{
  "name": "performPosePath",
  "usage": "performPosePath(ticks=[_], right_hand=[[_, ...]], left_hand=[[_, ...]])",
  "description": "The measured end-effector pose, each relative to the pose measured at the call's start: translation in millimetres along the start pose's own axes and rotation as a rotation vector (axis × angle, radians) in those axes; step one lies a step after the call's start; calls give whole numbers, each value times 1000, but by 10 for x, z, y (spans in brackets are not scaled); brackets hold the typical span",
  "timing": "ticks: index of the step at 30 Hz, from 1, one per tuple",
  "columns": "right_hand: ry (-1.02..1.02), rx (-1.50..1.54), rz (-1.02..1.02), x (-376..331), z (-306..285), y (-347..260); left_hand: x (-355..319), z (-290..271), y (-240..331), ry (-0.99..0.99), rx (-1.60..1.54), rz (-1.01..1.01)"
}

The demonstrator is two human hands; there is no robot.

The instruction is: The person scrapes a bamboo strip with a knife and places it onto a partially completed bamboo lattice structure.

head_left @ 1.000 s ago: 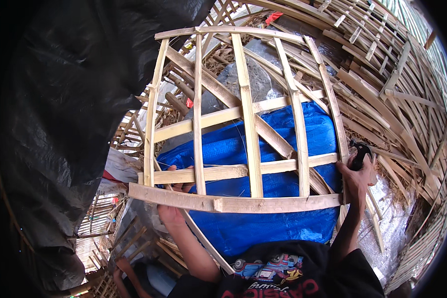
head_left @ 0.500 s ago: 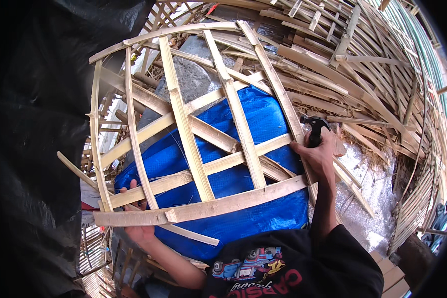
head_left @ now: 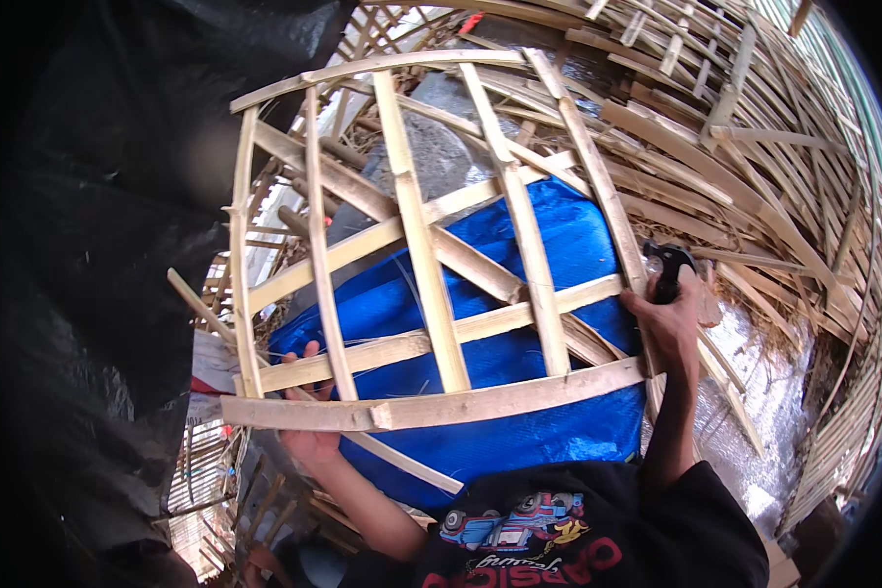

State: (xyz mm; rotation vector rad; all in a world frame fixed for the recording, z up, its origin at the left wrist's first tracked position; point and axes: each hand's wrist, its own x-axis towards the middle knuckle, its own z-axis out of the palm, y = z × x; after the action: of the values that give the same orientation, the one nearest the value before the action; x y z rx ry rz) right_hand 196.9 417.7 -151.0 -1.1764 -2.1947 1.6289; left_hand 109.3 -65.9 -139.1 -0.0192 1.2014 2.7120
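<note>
A curved lattice frame of pale split-bamboo slats fills the centre of the frame, over a blue woven tarpaulin. The left hand, lower left, curls its fingers around the bottom slat. The right hand, centre right, closes around a black-headed hammer. The frame looks light, springy and splintery, best held by its thick bottom slat.

We cannot see most of our left hand; it sits behind the frame's bottom slat, only fingertips showing above it. Our right hand covers the hammer's handle. Slats hide parts of the blue tarp. The black sheet runs off the left edge.
</note>
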Motion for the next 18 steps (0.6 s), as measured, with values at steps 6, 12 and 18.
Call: performPosePath(ticks=[6,12,18], right_hand=[[76,4,-105,-17,-11,0],[69,-1,-171,50,-6,163],[67,-15,-76,65,-13,194]], left_hand=[[74,140,-15,-49,-8,-75],[-7,40,-25,7,-29,-70],[-88,-33,-80,0,-56,-49]])
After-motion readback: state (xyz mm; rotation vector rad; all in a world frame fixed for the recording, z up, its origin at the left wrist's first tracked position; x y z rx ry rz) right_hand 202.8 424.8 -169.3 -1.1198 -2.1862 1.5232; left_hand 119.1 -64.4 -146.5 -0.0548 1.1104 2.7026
